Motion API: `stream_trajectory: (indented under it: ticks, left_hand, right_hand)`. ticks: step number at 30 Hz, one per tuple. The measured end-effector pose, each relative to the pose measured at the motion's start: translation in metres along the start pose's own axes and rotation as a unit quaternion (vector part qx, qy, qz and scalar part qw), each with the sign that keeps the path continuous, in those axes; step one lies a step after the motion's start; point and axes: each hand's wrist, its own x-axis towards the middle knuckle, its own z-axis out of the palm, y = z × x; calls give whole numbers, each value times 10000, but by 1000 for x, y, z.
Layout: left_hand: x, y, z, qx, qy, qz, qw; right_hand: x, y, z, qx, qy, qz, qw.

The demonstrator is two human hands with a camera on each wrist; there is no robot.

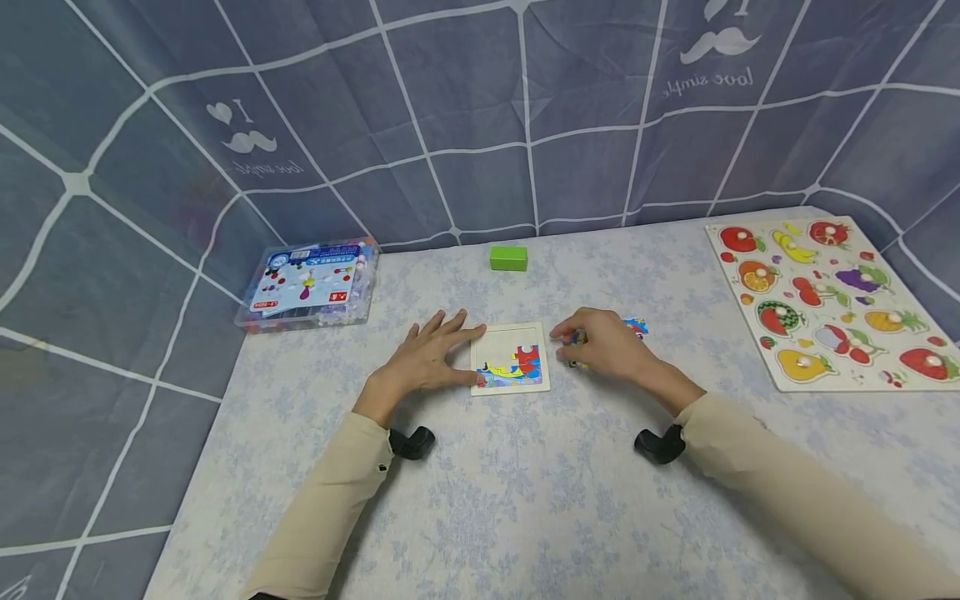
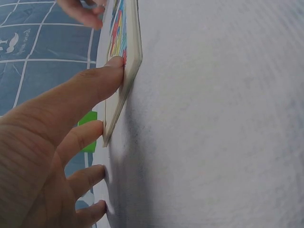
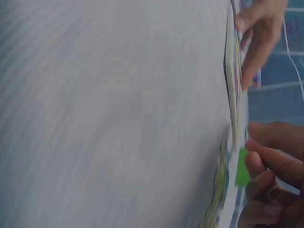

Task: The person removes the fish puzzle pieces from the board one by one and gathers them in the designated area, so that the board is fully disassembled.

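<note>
A small jigsaw puzzle tray (image 1: 493, 340) with a pale frame lies mid-table. Joined red, yellow and blue pieces (image 1: 527, 364) fill its lower and right part; bare board shows at the upper left. My left hand (image 1: 429, 357) has its fingers spread, thumb touching the tray's lower left corner and index finger at its upper left. My right hand (image 1: 606, 343) is just right of the tray, fingers bent, over loose puzzle pieces (image 3: 218, 183) on the table. No piece shows between its fingertips in the right wrist view. Another loose piece (image 1: 636, 327) peeks out behind that hand.
A green block (image 1: 508, 258) stands behind the tray. At the back left is a clear plastic box (image 1: 307, 283) with a printed label. A fruit puzzle board (image 1: 832, 304) lies at the right. Grey-blue curtain (image 1: 480, 108) borders the table at the back and left.
</note>
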Motion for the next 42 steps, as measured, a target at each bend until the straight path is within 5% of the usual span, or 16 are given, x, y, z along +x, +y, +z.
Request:
stream_trajectory:
  ticks: [12, 21, 33, 42]
  left_hand:
    - [0, 2, -1, 59, -36, -25, 10000]
    - [0, 2, -2, 48, -20, -24, 10000]
    - [0, 1, -1, 38, -11, 5, 10000]
    - [-1, 1, -1, 26, 2, -5, 10000]
  right_hand:
    - [13, -23, 22, -587, -355, 91, 9976]
    - [15, -25, 24, -289, -231, 184, 9991]
    - [13, -24, 30, 367, -486, -493, 9969]
    - [14, -22, 27, 604, -332, -195, 9974]
